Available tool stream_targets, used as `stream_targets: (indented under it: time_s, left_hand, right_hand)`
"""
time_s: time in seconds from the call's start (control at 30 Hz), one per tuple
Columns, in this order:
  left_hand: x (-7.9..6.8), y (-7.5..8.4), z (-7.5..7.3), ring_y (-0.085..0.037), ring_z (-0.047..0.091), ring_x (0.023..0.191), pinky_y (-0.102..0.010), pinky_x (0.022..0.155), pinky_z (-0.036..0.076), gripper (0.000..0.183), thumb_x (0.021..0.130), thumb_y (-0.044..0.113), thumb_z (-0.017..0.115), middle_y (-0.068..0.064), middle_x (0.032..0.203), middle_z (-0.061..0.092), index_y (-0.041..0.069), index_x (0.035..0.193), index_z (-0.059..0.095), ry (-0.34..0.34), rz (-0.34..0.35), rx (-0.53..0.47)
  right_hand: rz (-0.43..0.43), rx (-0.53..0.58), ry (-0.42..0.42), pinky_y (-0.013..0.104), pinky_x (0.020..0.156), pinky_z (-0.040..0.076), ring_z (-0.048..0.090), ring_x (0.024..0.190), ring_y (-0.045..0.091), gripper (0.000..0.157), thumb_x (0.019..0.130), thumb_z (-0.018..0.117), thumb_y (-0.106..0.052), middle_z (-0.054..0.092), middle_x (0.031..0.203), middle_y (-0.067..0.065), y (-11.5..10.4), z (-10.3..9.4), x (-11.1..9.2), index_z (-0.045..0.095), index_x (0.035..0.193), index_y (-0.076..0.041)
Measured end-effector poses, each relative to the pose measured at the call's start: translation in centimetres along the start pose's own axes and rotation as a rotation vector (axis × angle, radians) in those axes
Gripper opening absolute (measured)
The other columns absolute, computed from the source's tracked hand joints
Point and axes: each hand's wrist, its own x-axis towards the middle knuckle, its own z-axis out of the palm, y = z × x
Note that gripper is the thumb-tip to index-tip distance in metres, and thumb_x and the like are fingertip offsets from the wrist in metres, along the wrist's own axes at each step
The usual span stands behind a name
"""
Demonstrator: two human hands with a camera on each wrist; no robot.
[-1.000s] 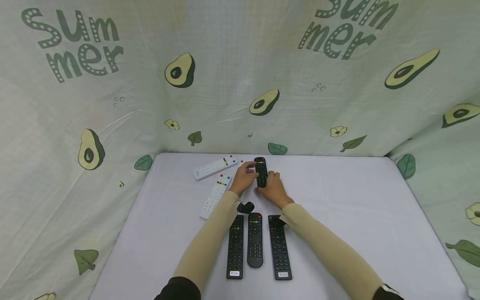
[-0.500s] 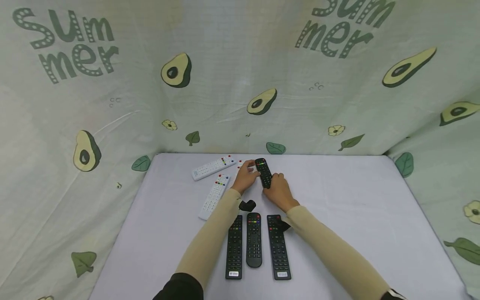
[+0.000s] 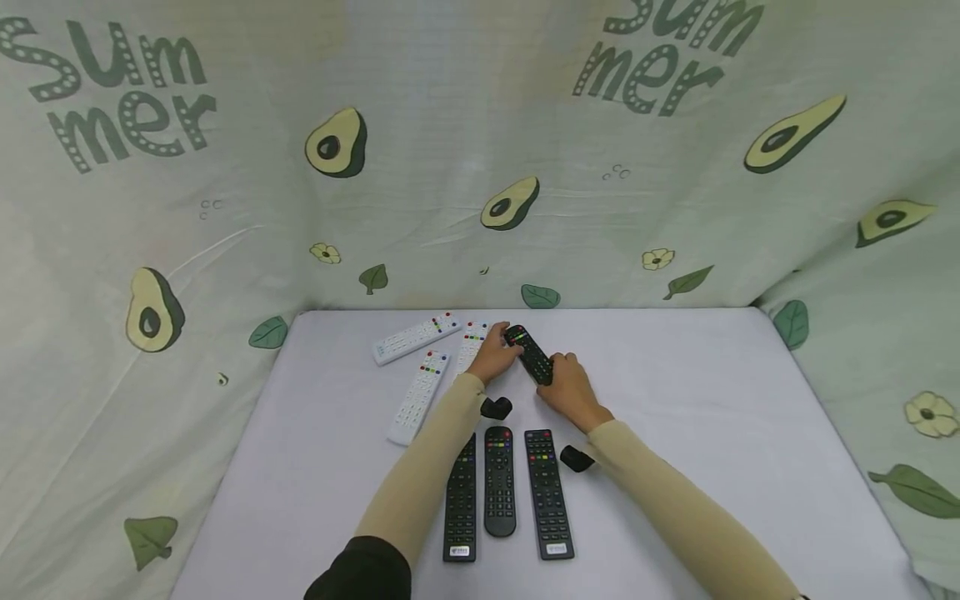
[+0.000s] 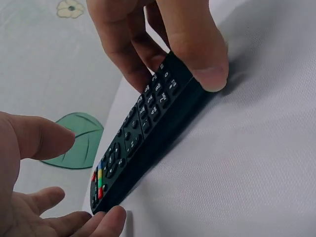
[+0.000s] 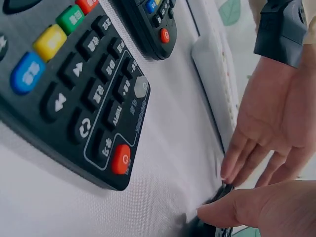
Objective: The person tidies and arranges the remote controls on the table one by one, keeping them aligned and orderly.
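Above the white table, my right hand (image 3: 573, 392) grips the near end of a black remote control (image 3: 530, 354), its thumb along the side. In the left wrist view the remote (image 4: 143, 128) slants down from the right hand (image 4: 173, 39) toward my left hand (image 4: 29, 207), buttons facing up. The left fingers are spread and uncurled, fingertips right at the remote's far end with the coloured buttons. The left hand (image 3: 495, 354) stands left of it in the head view. In the right wrist view the straight left fingers (image 5: 247, 153) meet the remote's dark edge.
Closer to me lie three black remotes: a left one (image 3: 460, 508) partly under the left sleeve, a middle one (image 3: 499, 483) and a right one (image 3: 549, 496). Three white remotes, including a front one (image 3: 418, 398), lie on the left. A printed cloth wall (image 3: 420, 275) rises behind the table.
The held remote has turned, its near end swinging right with my right hand. The left hand stays by its far end. More of the third white remote shows, and the view has shifted slightly right.
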Motion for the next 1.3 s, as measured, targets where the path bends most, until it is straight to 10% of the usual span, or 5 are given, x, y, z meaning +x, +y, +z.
stream_targets:
  time_s: [0.73,1.3]
  left_hand:
    - [-0.5,-0.6,-0.1,-0.035,0.056,0.132,-0.045,0.108,0.051,0.058,0.098,0.001,0.065,-0.021,0.143,0.053,0.002,0.153,0.049,0.008,0.035,-0.099]
    - [-3.9,0.5,1.5,-0.022,0.058,0.113,-0.027,0.083,0.052,0.054,0.094,-0.003,0.068,-0.016,0.14,0.056,0.005,0.147,0.06,-0.147,0.124,-0.056]
  right_hand:
    - [-0.017,0.056,0.018,0.056,0.098,0.054,0.062,0.11,0.042,0.064,0.082,0.077,-0.003,0.058,0.122,0.032,1.8,-1.8,-3.6,0.054,0.139,0.014]
    - [-0.051,0.111,0.091,0.05,0.086,0.058,0.065,0.106,0.04,0.061,0.081,0.078,0.001,0.059,0.121,0.031,3.5,-3.5,-9.6,0.057,0.137,0.012]
